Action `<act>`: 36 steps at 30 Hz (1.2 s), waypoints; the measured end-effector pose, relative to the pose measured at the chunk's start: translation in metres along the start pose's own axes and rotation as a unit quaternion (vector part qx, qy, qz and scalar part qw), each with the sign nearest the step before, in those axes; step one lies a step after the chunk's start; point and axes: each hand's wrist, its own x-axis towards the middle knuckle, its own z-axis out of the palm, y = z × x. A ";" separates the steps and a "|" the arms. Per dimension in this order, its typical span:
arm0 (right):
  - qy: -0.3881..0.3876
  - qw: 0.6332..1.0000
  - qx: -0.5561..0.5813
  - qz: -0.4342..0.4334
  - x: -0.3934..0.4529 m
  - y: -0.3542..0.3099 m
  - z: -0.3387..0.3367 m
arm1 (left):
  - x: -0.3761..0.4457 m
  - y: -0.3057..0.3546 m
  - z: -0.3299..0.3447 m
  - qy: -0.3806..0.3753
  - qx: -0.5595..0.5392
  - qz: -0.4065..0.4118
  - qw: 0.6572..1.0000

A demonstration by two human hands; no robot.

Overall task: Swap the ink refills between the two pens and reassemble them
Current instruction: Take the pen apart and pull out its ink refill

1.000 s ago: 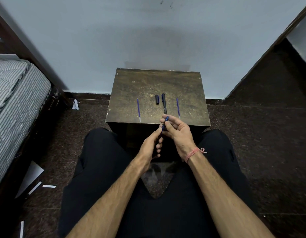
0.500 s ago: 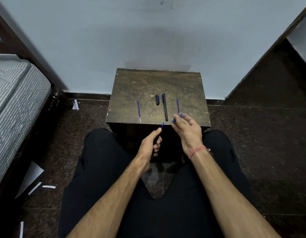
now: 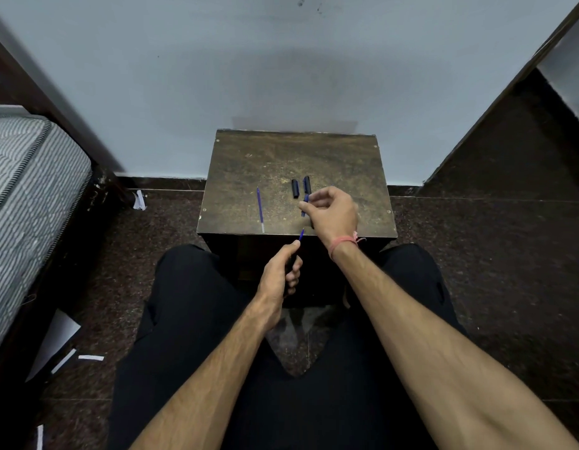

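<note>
Fingers (image 3: 306, 207) of the right hand (image 3: 333, 212) pinch a small blue pen piece (image 3: 305, 203) above the counter (image 3: 249, 164), just in front of the black cap (image 3: 295, 189) and the far end of a black pen body (image 3: 307, 184) lying side by side; the hand covers the rest of that body. Nearer the person, the left hand (image 3: 278, 274) is curled round a dark pen part — most of it hidden in the fist — with a thin blue refill tip (image 3: 301, 235) poking up past the thumb, over the counter's near edge. Well to the left on the counter lies a loose blue refill (image 3: 259, 207), pointing lengthwise toward the person. A red thread (image 3: 341, 243) circles the right wrist. Beyond, a striped mattress (image 3: 25, 196) sits at the left, with white paper scraps (image 3: 86, 357) on the dark floor.
</note>
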 end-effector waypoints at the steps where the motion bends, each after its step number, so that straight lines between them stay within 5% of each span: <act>1: 0.003 1.000 -0.022 0.000 0.004 -0.002 0.002 | 0.000 0.000 0.000 0.000 0.001 0.000 1.000; 22: -0.012 0.973 -0.232 0.013 0.024 0.002 0.030 | -0.009 0.011 -0.002 0.025 -0.035 -0.007 0.999; 29: 0.001 0.996 -0.082 -0.042 -0.015 0.001 0.016 | -0.007 0.011 -0.001 0.028 -0.038 -0.006 0.999; 36: -0.180 0.976 0.122 0.023 -0.070 0.028 -0.005 | -0.008 0.009 0.006 0.028 -0.025 0.001 0.999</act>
